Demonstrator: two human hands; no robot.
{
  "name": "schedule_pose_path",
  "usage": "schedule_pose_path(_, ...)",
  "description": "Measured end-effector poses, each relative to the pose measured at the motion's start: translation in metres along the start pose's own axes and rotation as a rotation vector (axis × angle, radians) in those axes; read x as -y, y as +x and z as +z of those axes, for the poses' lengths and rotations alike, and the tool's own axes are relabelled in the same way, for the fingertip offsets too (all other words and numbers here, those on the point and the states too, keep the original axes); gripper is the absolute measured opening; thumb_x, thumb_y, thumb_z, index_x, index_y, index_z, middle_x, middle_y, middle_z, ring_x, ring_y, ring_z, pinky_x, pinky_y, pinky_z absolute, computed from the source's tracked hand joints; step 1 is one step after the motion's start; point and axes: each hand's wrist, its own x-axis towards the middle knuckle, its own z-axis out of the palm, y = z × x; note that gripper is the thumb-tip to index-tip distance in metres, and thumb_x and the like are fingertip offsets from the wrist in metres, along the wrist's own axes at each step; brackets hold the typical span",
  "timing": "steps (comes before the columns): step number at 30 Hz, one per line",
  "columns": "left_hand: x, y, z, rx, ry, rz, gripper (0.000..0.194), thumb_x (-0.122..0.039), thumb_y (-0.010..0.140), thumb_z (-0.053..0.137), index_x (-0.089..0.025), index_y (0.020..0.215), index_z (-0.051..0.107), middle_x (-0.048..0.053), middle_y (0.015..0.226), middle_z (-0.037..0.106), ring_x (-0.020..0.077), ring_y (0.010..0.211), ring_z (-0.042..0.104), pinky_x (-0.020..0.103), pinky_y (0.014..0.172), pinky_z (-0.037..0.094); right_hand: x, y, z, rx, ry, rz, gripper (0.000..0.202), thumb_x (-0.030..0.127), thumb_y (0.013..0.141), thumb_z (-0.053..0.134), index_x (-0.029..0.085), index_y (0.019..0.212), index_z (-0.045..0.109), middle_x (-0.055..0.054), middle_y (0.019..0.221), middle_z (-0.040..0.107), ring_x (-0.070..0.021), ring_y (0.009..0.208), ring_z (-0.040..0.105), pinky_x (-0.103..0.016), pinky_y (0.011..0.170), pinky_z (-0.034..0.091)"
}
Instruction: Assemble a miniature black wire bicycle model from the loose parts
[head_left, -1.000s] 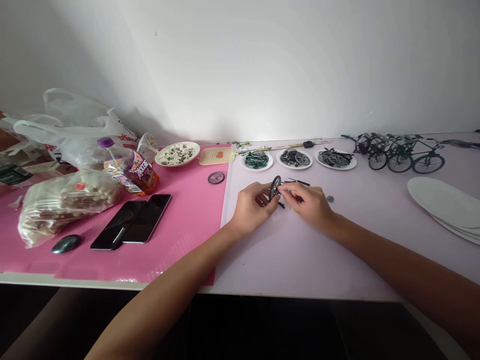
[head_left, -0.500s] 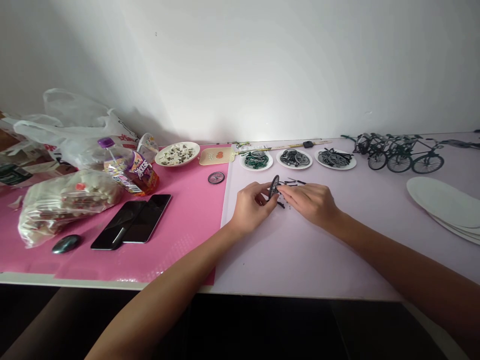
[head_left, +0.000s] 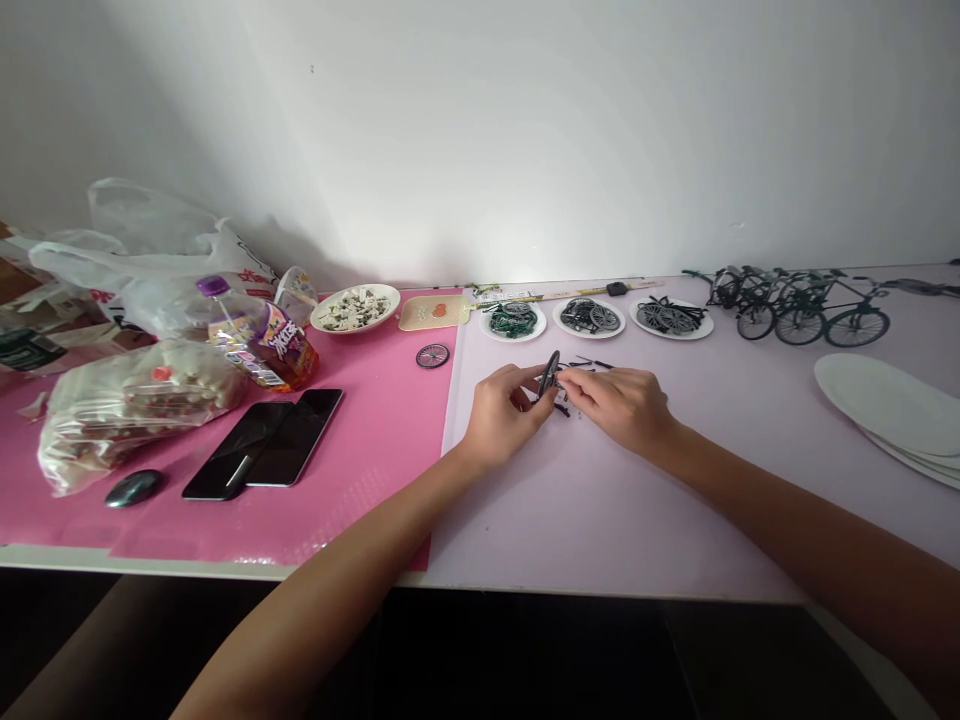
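Note:
A small dark spoked wheel [head_left: 550, 372] stands on edge between the fingers of my left hand [head_left: 499, 412]. The fingers of my right hand [head_left: 621, 402] are pinched together at the wheel's hub; what they grip there is too small to make out. Small dark parts [head_left: 581, 364] lie on the pale surface just behind and under my hands. Another wheel [head_left: 433, 356] rests flat on the pink mat to the left. Behind my hands stand a plate of green parts [head_left: 513, 336], a plate of wheels [head_left: 589, 334] and a plate of dark parts [head_left: 671, 333].
Several model bicycles [head_left: 802, 310] stand at the back right, near stacked white plates [head_left: 885, 400]. On the pink mat [head_left: 375, 430] lie two phones [head_left: 295, 440], a mouse [head_left: 135, 488], a bottle [head_left: 266, 345], a filled plastic bag [head_left: 135, 405] and a plate of white pieces [head_left: 355, 328].
The fingers of my right hand have shifted very slightly at the wheel's hub. My left hand keeps its hold on the wheel.

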Motion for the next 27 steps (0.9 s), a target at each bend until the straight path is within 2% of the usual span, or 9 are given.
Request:
schedule_pose_path(5, 0.001, 0.000, 0.002, -0.005, 0.005, -0.030, 0.030, -0.025, 0.092, 0.075, -0.023, 0.121, 0.081, 0.002, 0.091, 0.072, 0.0067, 0.059, 0.060, 0.019, 0.055, 0.049, 0.001, -0.009, 0.005, 0.065, 0.060, 0.122, 0.015, 0.013, 0.101, 0.066, 0.021, 0.094, 0.076, 0.005, 0.061, 0.072, -0.0073, 0.047, 0.059, -0.023, 0.053, 0.043)
schedule_pose_path(12, 0.002, 0.000, 0.001, 0.002, -0.013, -0.036, 0.032, -0.024, 0.091, 0.074, -0.024, 0.122, 0.081, 0.003, 0.091, 0.071, 0.0068, 0.058, 0.059, 0.019, 0.053, 0.047, 0.008, -0.007, 0.007, 0.019, 0.139, 0.221, 0.017, 0.014, 0.102, 0.063, 0.022, 0.091, 0.074, 0.003, 0.063, 0.073, -0.0078, 0.046, 0.057, -0.023, 0.050, 0.041)
schedule_pose_path(15, 0.002, 0.000, 0.001, 0.004, -0.017, -0.032, 0.031, -0.024, 0.091, 0.074, -0.023, 0.121, 0.082, 0.003, 0.090, 0.071, 0.0065, 0.058, 0.059, 0.018, 0.053, 0.047, 0.010, -0.004, 0.006, -0.017, 0.174, 0.233, 0.015, 0.015, 0.102, 0.063, 0.021, 0.092, 0.073, 0.004, 0.058, 0.067, -0.0078, 0.044, 0.053, -0.022, 0.049, 0.040)
schedule_pose_path(19, 0.002, 0.000, 0.001, 0.004, -0.007, -0.031, 0.031, -0.024, 0.092, 0.074, -0.023, 0.122, 0.081, 0.003, 0.091, 0.071, 0.0064, 0.058, 0.060, 0.018, 0.054, 0.048, 0.013, -0.003, 0.006, -0.006, 0.271, 0.325, 0.010, 0.019, 0.102, 0.063, 0.019, 0.097, 0.072, 0.007, 0.052, 0.055, -0.0083, 0.042, 0.048, -0.022, 0.047, 0.039)
schedule_pose_path(27, 0.002, 0.000, 0.001, 0.011, 0.016, -0.035, 0.030, -0.027, 0.092, 0.075, -0.018, 0.120, 0.081, 0.005, 0.094, 0.074, 0.0079, 0.061, 0.061, 0.021, 0.057, 0.049, 0.018, -0.004, 0.005, 0.024, 0.395, 0.472, 0.006, 0.022, 0.098, 0.065, 0.022, 0.096, 0.071, 0.006, 0.054, 0.056, -0.0102, 0.045, 0.049, -0.023, 0.049, 0.040)
